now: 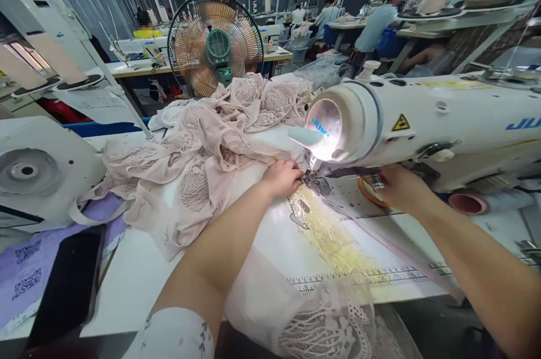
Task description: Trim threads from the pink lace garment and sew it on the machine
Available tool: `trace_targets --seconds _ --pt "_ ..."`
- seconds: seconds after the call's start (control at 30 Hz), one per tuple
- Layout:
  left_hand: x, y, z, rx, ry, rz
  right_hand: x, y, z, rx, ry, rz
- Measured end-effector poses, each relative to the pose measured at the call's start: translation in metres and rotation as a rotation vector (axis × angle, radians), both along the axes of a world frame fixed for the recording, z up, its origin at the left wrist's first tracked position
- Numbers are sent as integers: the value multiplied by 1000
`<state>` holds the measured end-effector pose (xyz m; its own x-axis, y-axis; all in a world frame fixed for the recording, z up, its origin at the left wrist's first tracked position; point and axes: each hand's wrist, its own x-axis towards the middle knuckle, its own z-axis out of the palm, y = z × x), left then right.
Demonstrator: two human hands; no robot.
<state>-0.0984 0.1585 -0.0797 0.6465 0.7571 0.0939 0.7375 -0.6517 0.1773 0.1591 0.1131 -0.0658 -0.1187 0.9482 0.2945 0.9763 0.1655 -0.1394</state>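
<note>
My left hand point(282, 178) lies beside the needle area of a white sewing machine point(406, 116), its fingers bent and pressed onto the edge of the pale pink fabric at the presser foot point(311, 170). To the right, under the machine arm, my right hand point(395, 187) is closed around something dark and metallic that I cannot make out, next to an orange ring point(372, 193). A heap of pale pink lace garments point(211, 145) spreads left of the needle. More lace fabric point(321, 319) hangs over the table's front edge.
A black phone point(67, 286) rests on purple paper point(21, 274) at the left. Behind the garments stands a large fan point(217, 49). A pink-rimmed cone point(467, 203) lies under the machine arm. Printed rulers point(359, 280) run along the front edge. Several people sit at machines farther back.
</note>
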Motion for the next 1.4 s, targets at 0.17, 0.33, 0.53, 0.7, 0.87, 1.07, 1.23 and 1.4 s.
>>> trace_targets --seconds 0.17,0.33,0.53,0.7,0.87,1.07,1.23,1.4 --pt "1 1 -1 -28 -43 4 -8 -55 -10 -89 126 199" --pt "0 2 -1 -19 -66 22 -38 -53 -17 53 92 157" --pt "0 1 -1 -15 -63 10 -55 -44 -15 55 -64 109" --pt "0 2 -2 -24 -79 17 -59 -48 -13 37 -62 98" --pt "-1 2 -2 -21 -83 12 -61 -47 -10 53 -147 100" --pt "-1 4 -3 -32 -83 17 -55 -38 -11 -9 -83 48" --pt "-1 6 -5 -35 -121 25 -42 -25 -23 -21 103 181" --pt "-4 9 -5 -67 -197 44 -39 -21 -30 -36 243 246"
